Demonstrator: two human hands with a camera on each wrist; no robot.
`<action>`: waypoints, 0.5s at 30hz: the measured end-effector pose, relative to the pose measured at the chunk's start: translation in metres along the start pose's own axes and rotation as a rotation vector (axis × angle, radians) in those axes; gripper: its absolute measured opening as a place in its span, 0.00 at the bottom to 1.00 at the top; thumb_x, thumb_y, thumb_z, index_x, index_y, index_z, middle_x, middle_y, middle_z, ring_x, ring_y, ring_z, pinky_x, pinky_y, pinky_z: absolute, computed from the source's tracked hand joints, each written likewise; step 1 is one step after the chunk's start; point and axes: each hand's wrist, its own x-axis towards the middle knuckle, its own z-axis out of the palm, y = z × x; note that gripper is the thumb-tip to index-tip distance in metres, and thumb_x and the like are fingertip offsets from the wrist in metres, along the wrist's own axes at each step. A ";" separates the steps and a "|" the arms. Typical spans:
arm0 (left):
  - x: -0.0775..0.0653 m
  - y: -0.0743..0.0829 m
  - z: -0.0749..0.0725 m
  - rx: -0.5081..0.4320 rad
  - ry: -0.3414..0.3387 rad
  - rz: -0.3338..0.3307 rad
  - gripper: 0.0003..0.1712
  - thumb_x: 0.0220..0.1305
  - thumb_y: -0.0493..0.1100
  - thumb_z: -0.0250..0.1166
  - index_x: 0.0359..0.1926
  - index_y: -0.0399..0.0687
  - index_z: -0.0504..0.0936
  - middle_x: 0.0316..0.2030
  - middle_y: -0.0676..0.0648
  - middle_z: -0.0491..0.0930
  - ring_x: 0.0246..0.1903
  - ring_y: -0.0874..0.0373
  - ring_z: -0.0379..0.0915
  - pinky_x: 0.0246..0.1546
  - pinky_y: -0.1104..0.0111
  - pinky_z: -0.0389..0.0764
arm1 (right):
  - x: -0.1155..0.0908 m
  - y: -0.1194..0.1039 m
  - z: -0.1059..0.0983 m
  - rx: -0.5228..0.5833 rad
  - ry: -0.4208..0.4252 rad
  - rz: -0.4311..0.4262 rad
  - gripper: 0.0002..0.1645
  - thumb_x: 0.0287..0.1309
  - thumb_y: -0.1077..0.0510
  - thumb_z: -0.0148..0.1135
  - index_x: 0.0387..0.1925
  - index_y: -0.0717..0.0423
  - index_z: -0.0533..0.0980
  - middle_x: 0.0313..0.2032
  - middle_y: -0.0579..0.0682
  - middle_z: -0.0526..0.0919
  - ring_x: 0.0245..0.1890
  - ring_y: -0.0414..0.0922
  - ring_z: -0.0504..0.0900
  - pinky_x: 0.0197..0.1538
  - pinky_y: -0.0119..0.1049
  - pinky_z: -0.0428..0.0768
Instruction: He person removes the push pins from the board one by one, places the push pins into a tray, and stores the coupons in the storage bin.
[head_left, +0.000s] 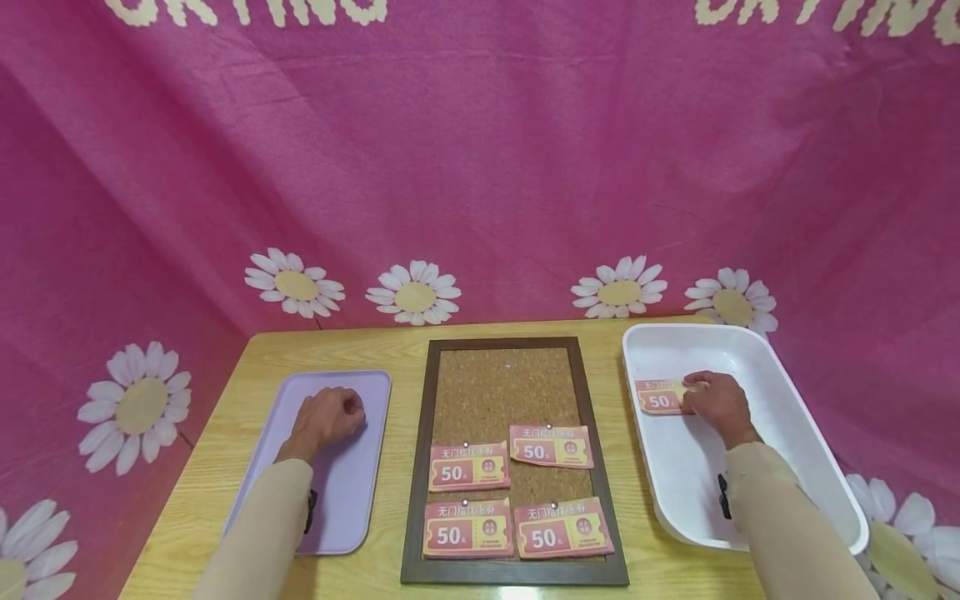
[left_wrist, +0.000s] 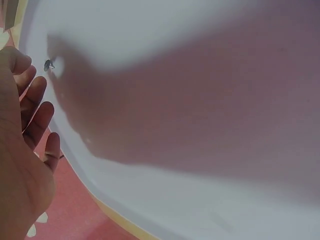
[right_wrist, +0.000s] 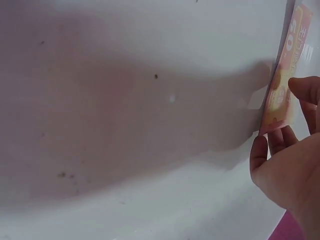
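Observation:
In the head view my left hand [head_left: 330, 417] is over the lilac tray [head_left: 348, 525], its fingers loosely bent. The left wrist view shows a small metal push pin [left_wrist: 48, 65] on the tray just off the thumb and index fingertips, with a gap between. My right hand [head_left: 720, 404] is inside the white bin [head_left: 787, 417]. It pinches the right end of a pink and yellow paper coupon [head_left: 660, 400] marked 50. In the right wrist view, the thumb lies over the coupon [right_wrist: 285, 70] and other fingertips are at its edge.
Between the two trays lies a dark-framed cork board [head_left: 480, 400]. Several matching coupons [head_left: 468, 529] are pinned on its lower part, and small pins [head_left: 510, 364] show near its top. A pink flowered cloth [head_left: 480, 167] hangs behind the wooden table [head_left: 360, 354].

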 end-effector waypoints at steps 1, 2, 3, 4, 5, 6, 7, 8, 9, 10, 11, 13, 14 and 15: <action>0.000 0.001 0.000 0.001 0.002 0.002 0.08 0.53 0.48 0.63 0.31 0.51 0.83 0.26 0.53 0.79 0.30 0.57 0.71 0.37 0.61 0.68 | 0.000 0.000 0.000 -0.002 0.005 0.001 0.32 0.53 0.58 0.53 0.62 0.61 0.70 0.62 0.68 0.70 0.55 0.62 0.70 0.59 0.60 0.66; 0.001 0.001 -0.001 0.000 0.003 0.008 0.08 0.53 0.48 0.63 0.31 0.51 0.83 0.26 0.53 0.79 0.30 0.57 0.71 0.37 0.61 0.68 | -0.001 0.000 0.000 -0.002 0.009 0.004 0.32 0.54 0.58 0.53 0.62 0.61 0.70 0.62 0.68 0.70 0.55 0.62 0.70 0.59 0.60 0.66; 0.001 0.001 -0.001 -0.001 0.004 0.009 0.08 0.53 0.48 0.63 0.31 0.51 0.83 0.26 0.53 0.79 0.30 0.57 0.71 0.36 0.61 0.68 | -0.001 0.000 0.000 -0.003 0.013 0.007 0.31 0.54 0.58 0.52 0.62 0.61 0.70 0.62 0.68 0.69 0.55 0.62 0.70 0.59 0.60 0.66; 0.001 0.002 -0.002 -0.002 0.004 0.009 0.08 0.53 0.48 0.63 0.31 0.51 0.83 0.26 0.53 0.79 0.30 0.57 0.71 0.36 0.62 0.68 | -0.002 -0.001 -0.001 -0.003 0.013 0.011 0.31 0.55 0.57 0.51 0.62 0.61 0.69 0.63 0.68 0.69 0.56 0.62 0.69 0.59 0.60 0.65; 0.001 0.002 -0.002 -0.003 0.004 0.009 0.08 0.53 0.48 0.63 0.31 0.51 0.83 0.26 0.53 0.79 0.30 0.57 0.71 0.36 0.62 0.68 | -0.002 -0.001 -0.001 -0.001 0.013 0.017 0.31 0.56 0.57 0.51 0.63 0.61 0.69 0.63 0.68 0.68 0.56 0.63 0.69 0.60 0.61 0.65; 0.001 0.003 -0.002 -0.005 0.002 0.011 0.08 0.54 0.48 0.63 0.32 0.50 0.83 0.26 0.53 0.79 0.30 0.57 0.71 0.36 0.62 0.68 | -0.002 -0.001 -0.001 -0.005 0.013 0.018 0.32 0.56 0.57 0.51 0.63 0.61 0.68 0.64 0.68 0.68 0.57 0.63 0.68 0.60 0.61 0.65; 0.001 0.003 -0.003 -0.007 0.000 0.011 0.08 0.54 0.48 0.63 0.32 0.50 0.83 0.26 0.52 0.79 0.30 0.57 0.71 0.36 0.61 0.69 | -0.002 -0.001 -0.001 -0.007 0.012 0.016 0.32 0.57 0.57 0.50 0.64 0.61 0.67 0.64 0.68 0.67 0.57 0.63 0.68 0.61 0.62 0.64; 0.001 0.004 -0.003 -0.011 -0.002 0.013 0.08 0.54 0.48 0.63 0.32 0.50 0.83 0.26 0.52 0.79 0.30 0.56 0.71 0.36 0.61 0.69 | -0.002 -0.002 -0.002 -0.016 0.012 0.008 0.33 0.57 0.57 0.51 0.65 0.61 0.66 0.65 0.68 0.66 0.57 0.63 0.67 0.62 0.62 0.63; 0.002 0.004 -0.003 -0.010 -0.001 0.011 0.08 0.54 0.48 0.63 0.32 0.50 0.83 0.26 0.52 0.79 0.30 0.57 0.71 0.36 0.62 0.69 | -0.002 -0.002 -0.002 -0.028 0.011 -0.003 0.33 0.57 0.57 0.51 0.65 0.61 0.65 0.65 0.69 0.65 0.59 0.64 0.67 0.62 0.62 0.63; 0.001 0.005 -0.003 -0.009 -0.002 0.011 0.09 0.54 0.48 0.63 0.33 0.50 0.82 0.27 0.52 0.79 0.30 0.56 0.71 0.36 0.61 0.70 | -0.002 -0.002 -0.002 -0.038 0.010 -0.012 0.34 0.57 0.57 0.51 0.66 0.61 0.64 0.66 0.69 0.63 0.60 0.64 0.66 0.63 0.62 0.62; 0.002 0.006 -0.003 -0.008 -0.001 0.013 0.09 0.53 0.48 0.63 0.33 0.50 0.82 0.27 0.52 0.79 0.31 0.56 0.71 0.36 0.61 0.70 | -0.001 -0.002 -0.002 -0.051 0.014 -0.027 0.34 0.57 0.57 0.50 0.66 0.62 0.64 0.67 0.69 0.63 0.60 0.65 0.65 0.63 0.63 0.62; 0.002 0.008 -0.003 -0.003 0.006 0.018 0.10 0.53 0.48 0.62 0.35 0.50 0.83 0.29 0.51 0.80 0.32 0.56 0.72 0.37 0.60 0.72 | 0.000 -0.003 -0.002 -0.075 0.020 -0.059 0.35 0.56 0.57 0.50 0.66 0.62 0.63 0.67 0.70 0.61 0.62 0.66 0.64 0.63 0.63 0.61; 0.002 0.008 -0.003 0.000 0.010 0.022 0.11 0.52 0.48 0.62 0.35 0.50 0.83 0.30 0.51 0.80 0.33 0.56 0.72 0.38 0.59 0.72 | 0.001 -0.002 -0.002 -0.084 0.022 -0.073 0.35 0.56 0.57 0.50 0.66 0.62 0.62 0.67 0.70 0.61 0.62 0.66 0.64 0.63 0.63 0.61; 0.002 0.009 -0.003 0.004 0.015 0.024 0.12 0.52 0.48 0.62 0.36 0.50 0.83 0.30 0.51 0.80 0.33 0.56 0.73 0.39 0.58 0.73 | 0.002 -0.003 -0.002 -0.089 0.022 -0.085 0.35 0.56 0.57 0.50 0.66 0.62 0.62 0.67 0.70 0.61 0.63 0.67 0.63 0.63 0.63 0.61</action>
